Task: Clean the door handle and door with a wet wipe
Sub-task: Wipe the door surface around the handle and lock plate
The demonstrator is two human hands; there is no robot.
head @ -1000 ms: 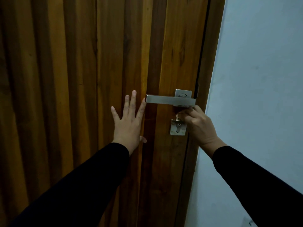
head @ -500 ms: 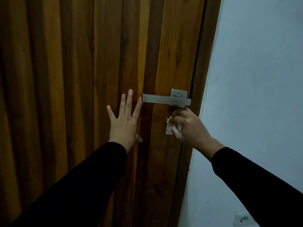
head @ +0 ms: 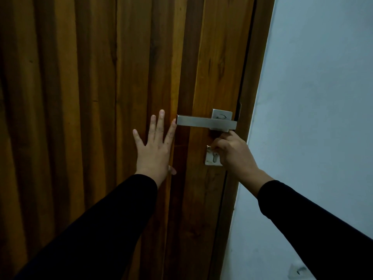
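Note:
The brown wooden door [head: 90,98] fills the left and centre. Its flat steel lever handle [head: 201,121] points left from a square rose, and a steel keyhole plate [head: 212,159] sits just below it. My left hand [head: 155,150] lies flat on the door with its fingers spread, the index fingertip touching the lever's free end. My right hand [head: 234,154] is curled shut under the handle and pressed against the top right of the keyhole plate. The wet wipe is hidden inside its fingers.
The wooden door frame [head: 254,77] runs along the door's right edge. A pale blue-grey wall [head: 312,118] fills the right side. A small white fitting [head: 298,270] shows low on the wall. Both of my sleeves are black.
My right hand slid down over the keyhole plate, then back up, so the keyhole shows again. My left hand stayed flat on the door.

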